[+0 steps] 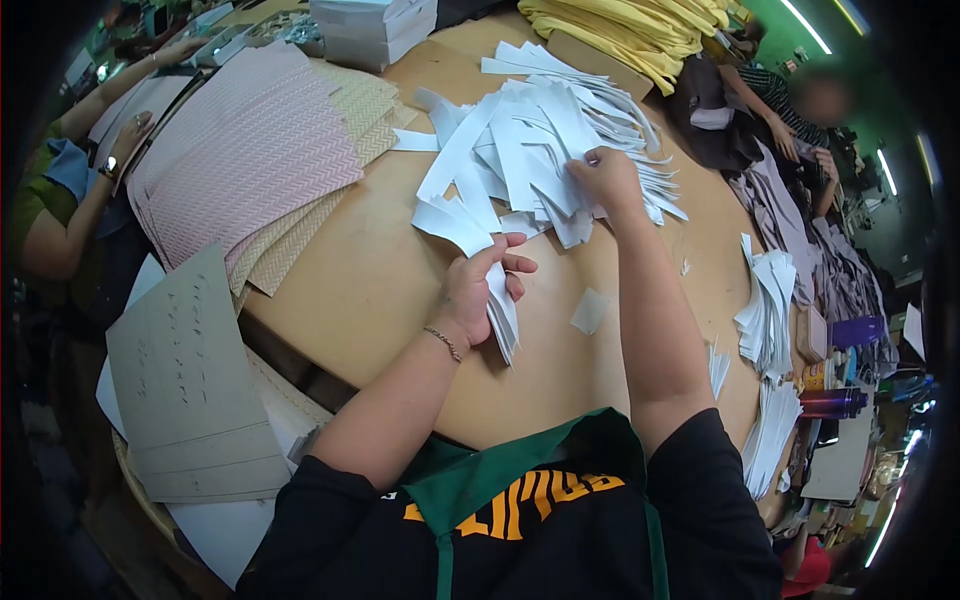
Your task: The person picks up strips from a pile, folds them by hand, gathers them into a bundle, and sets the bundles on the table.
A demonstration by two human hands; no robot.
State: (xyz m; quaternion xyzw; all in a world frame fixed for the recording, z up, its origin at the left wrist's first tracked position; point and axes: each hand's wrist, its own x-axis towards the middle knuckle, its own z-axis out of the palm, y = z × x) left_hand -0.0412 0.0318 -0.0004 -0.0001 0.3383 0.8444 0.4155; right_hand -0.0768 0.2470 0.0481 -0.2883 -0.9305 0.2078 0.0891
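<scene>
A loose pile of white strips (530, 130) lies spread over the wooden table. My left hand (480, 285) is closed around a small bundle of white strips (500, 315), whose ends stick out above and below the fingers. At the right side of the pile, my right hand (607, 178) pinches the edge of a white strip, its thumb and forefinger together. The strip's far end is lost among the others. A small pale scrap (590, 311) rests on the table below the pile, between my forearms.
Pink and yellow patterned sheets (250, 150) fan out at left, near a grey card (190, 380) with handwriting. Stacked white strips (768, 310) line the right edge beside a purple bottle (833, 403). Yellow folded cloth (630, 35) lies at the back. People work on both sides.
</scene>
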